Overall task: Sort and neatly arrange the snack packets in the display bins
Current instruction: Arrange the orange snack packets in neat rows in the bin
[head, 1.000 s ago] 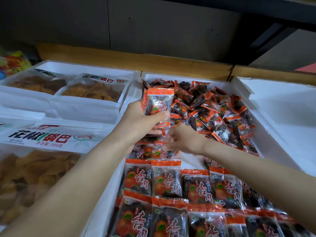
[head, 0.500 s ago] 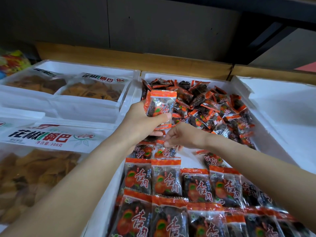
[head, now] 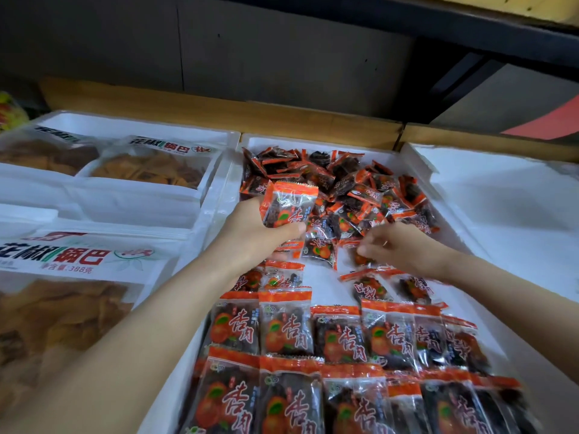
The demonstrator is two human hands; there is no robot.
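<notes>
Our left hand [head: 250, 236] is clenched round a small stack of packets [head: 289, 205]. It holds them upright over the middle bin [head: 224, 195], with the thumb across the front packet and the orange top seal facing us. Our right hand [head: 407, 249] is just beside it, low over the bin, palm down. Its curled fingertips [head: 365, 252] rest on a loose packet [head: 355, 260]. The hand is blurred, so we cannot tell whether it has a grip on that packet or only touches it.

Beyond both hands, at the far end of the same white foam bin, lies a jumbled heap of packets [head: 344, 180], tilted every way. A few more lie scattered below the right wrist. Nearer to us the packets stand in neat overlapping rows [head: 313, 333], labels up and orange seals at the top.

To the left, white bins hold large clear bags of crisps [head: 78, 255], with two more bags [head: 156, 164] farther back. To the right is another white bin [head: 501, 198]. A wooden ledge [head: 219, 111] runs behind them all.
</notes>
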